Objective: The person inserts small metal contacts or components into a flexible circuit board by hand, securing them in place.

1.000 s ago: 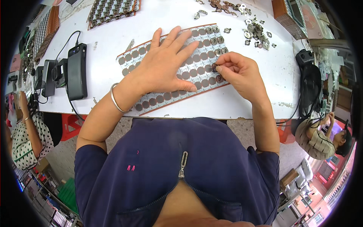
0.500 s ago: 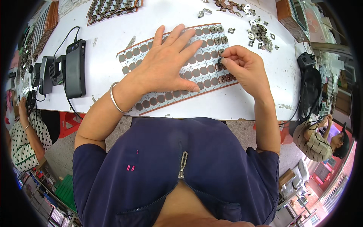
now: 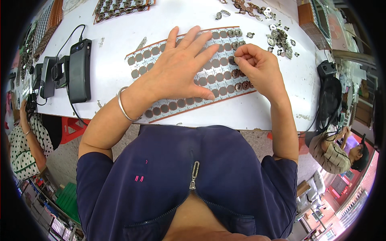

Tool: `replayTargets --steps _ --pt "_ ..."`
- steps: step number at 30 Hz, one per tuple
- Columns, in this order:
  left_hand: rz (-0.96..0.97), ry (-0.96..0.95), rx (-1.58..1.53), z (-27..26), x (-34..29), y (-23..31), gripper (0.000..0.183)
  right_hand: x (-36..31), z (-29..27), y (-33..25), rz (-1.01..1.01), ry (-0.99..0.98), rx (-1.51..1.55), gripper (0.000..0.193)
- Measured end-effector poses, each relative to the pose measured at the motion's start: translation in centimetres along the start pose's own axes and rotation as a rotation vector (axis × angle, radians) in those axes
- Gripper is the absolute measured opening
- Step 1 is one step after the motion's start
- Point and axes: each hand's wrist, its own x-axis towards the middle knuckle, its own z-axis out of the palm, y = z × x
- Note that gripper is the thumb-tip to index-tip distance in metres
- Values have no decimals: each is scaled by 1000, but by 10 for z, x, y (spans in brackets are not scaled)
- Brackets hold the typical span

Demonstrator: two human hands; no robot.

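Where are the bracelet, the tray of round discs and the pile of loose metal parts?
bracelet (image 3: 125, 105), head view, on its silver band.
tray of round discs (image 3: 219, 75), head view, on a bare disc row.
pile of loose metal parts (image 3: 280, 39), head view, mid-pile.

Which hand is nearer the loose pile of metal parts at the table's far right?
Right. The right hand pinches at the sheet just below the pile of metal parts; the left hand lies flat farther left.

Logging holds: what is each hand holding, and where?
Left hand holds nothing, lying flat on the tray. Right hand pinches something small at its fingertips; which part cannot be told.
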Motion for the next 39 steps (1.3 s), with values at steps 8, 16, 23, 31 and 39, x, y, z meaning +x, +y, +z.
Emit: replayTargets --steps 8,16,23,31,39 --pt "-7 3 -37 -1 1 0 112 -1 8 3 -71 52 -112 11" --pt "-11 -7 -43 -1 1 2 113 -9 13 9 -249 207 -285 15" --pt "-25 -5 -23 0 1 4 114 -10 15 16 -355 233 -315 18" --pt "-17 -22 -7 -4 3 4 113 -11 15 14 -482 224 -405 22" --pt "14 -17 3 -2 2 4 114 38 -28 30 -595 345 -650 17"
